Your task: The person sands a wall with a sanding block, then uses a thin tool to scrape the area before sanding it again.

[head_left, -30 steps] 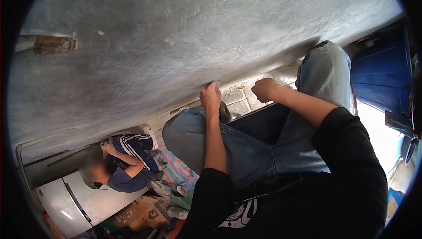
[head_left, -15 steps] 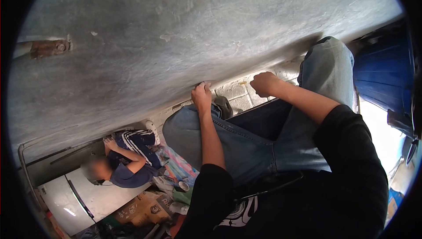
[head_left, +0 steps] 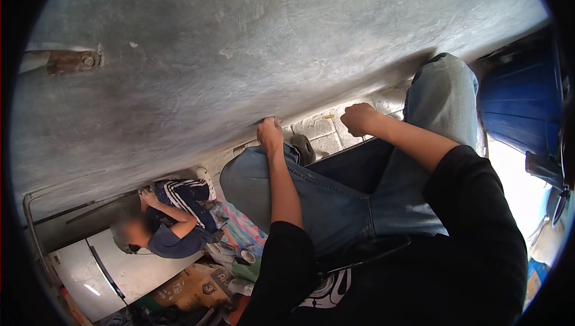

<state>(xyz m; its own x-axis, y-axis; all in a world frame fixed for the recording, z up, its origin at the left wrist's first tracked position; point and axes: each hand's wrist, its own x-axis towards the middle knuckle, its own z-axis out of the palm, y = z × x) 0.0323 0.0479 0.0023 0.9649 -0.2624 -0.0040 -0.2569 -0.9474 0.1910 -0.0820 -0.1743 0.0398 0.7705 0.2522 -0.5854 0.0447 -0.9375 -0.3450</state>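
Note:
My left hand (head_left: pixel 271 134) is closed, knuckles up, beside the lower edge of a large grey scuffed surface (head_left: pixel 233 80). What its fingers may hold is hidden. To the right, above the gap between my jeans legs, my right hand (head_left: pixel 361 119) is curled into a fist; nothing can be seen sticking out of it. Between the two hands, a small yellow object (head_left: pixel 329 116) lies on the pale paving blocks (head_left: pixel 326 144). A dark shoe (head_left: pixel 303 148) shows just below my left hand. My jeans (head_left: pixel 251 188) show bent knees on both sides.
A co-worker (head_left: pixel 173 236) in dark clothes sits at the lower left, near a grey refrigerator (head_left: pixel 144 266). Cardboard (head_left: pixel 191 287), a cup (head_left: pixel 247 256) and colourful cloth (head_left: pixel 236 218) lie nearby. A rusty bracket (head_left: pixel 75 61) is on the grey surface. Something blue (head_left: pixel 521 98) stands at right.
My left hand's fingers have curled in, and the hand has shifted slightly left and down. My right fist is nearly where it was, slightly lower. The view has shifted a little.

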